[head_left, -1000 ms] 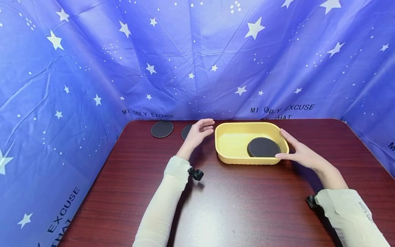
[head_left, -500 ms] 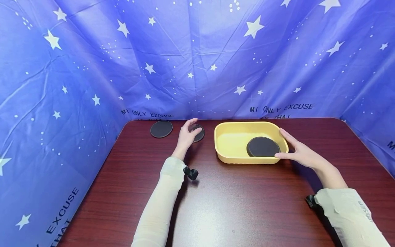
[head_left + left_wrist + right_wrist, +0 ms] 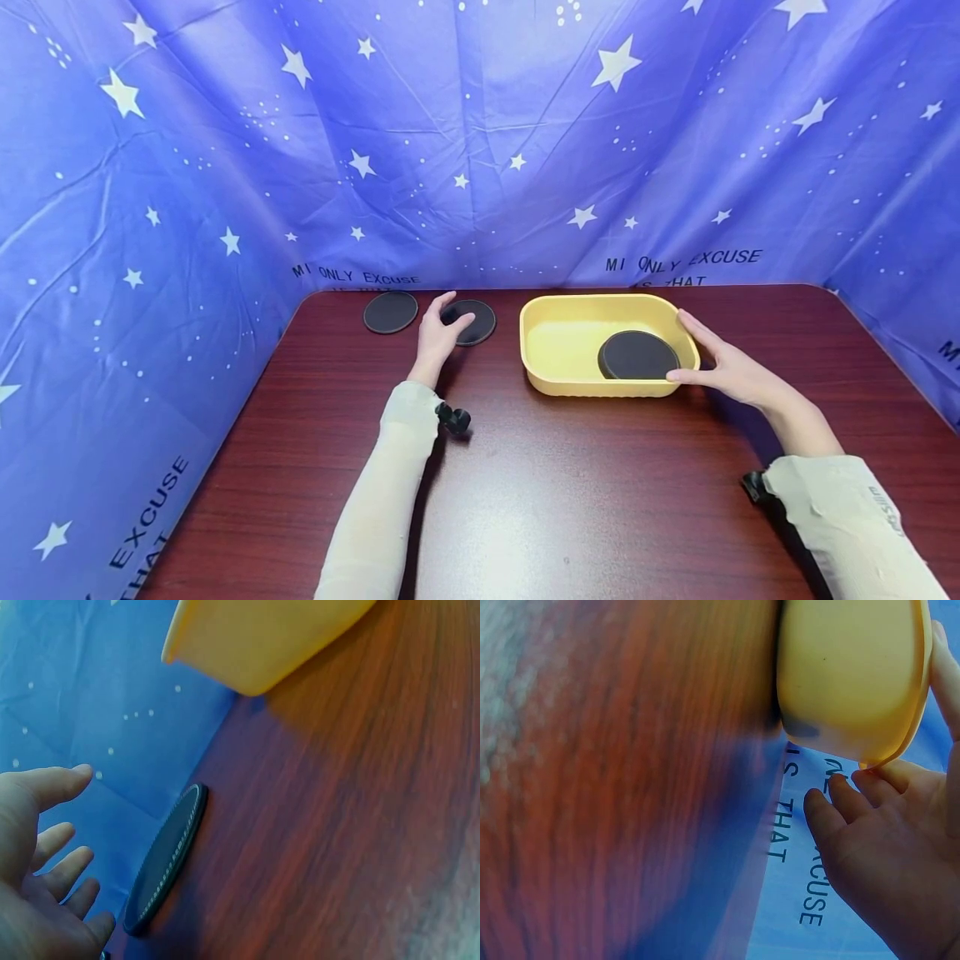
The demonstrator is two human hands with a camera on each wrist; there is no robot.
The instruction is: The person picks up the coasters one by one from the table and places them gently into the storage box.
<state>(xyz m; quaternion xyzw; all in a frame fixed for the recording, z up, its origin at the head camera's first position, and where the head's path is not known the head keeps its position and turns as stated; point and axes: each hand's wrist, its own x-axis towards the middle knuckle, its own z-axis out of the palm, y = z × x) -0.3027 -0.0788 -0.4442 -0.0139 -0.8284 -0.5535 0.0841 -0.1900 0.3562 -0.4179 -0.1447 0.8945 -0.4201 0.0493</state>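
My left hand hovers at the left side of a round black coaster, thumb and fingers spread apart. In the left wrist view, stitching runs along the coaster's edge, and a gap separates it from the fingers. A second black coaster lies farther left. My right hand holds the right end of a yellow rectangular box, thumb at the front corner and index finger toward the back. Inside the box, at the right, sits a thicker round black piece, perhaps stacked coasters; its lower edge is hidden.
The dark red wooden table reflects light near its front. A blue curtain with white stars hangs around the back and sides. Both coasters lie near the table's back edge, left of the box.
My left hand has moved left, away from the box, to the near coaster's left side, uncovering more of that coaster. The right hand and the box have stayed in place.
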